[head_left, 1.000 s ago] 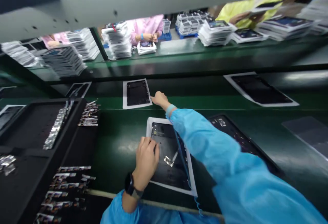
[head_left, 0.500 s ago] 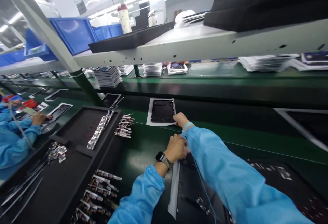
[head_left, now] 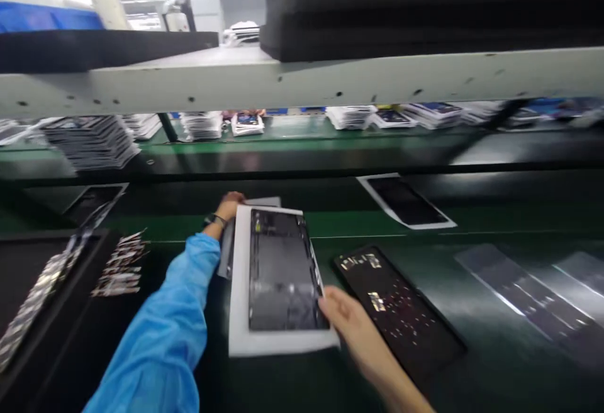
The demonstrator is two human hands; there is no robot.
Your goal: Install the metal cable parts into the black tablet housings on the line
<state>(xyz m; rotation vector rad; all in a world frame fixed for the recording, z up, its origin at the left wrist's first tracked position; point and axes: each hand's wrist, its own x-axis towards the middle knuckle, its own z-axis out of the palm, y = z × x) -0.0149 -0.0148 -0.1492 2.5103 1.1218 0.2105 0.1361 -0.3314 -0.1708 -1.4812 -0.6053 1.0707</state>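
My right hand (head_left: 346, 315) grips the right edge of a black tablet housing (head_left: 285, 274) lying on a white sheet (head_left: 240, 331). The housing and sheet are tilted toward me. Behind and to the left, my left hand (head_left: 232, 202), with a watch on the wrist, is closed at the far edge of another panel on a pale sheet (head_left: 264, 201), mostly hidden by the front one. Its fingertips are partly hidden. To the right of my right hand lies a black tray (head_left: 401, 312) with small metal pieces and scattered specks on it.
At the left stands a black foam tray (head_left: 56, 350) with a row of silver strips (head_left: 40, 299). Small flex parts (head_left: 123, 265) lie on its rim. Another dark panel on a white sheet (head_left: 406, 200) lies farther back. Clear film sheets (head_left: 528, 293) rest at right. A white shelf beam (head_left: 236, 89) crosses above.
My view has turned right. My right hand has come back from the far panel and now holds a housing on its sheet. My left hand has moved away from me to the far panel.
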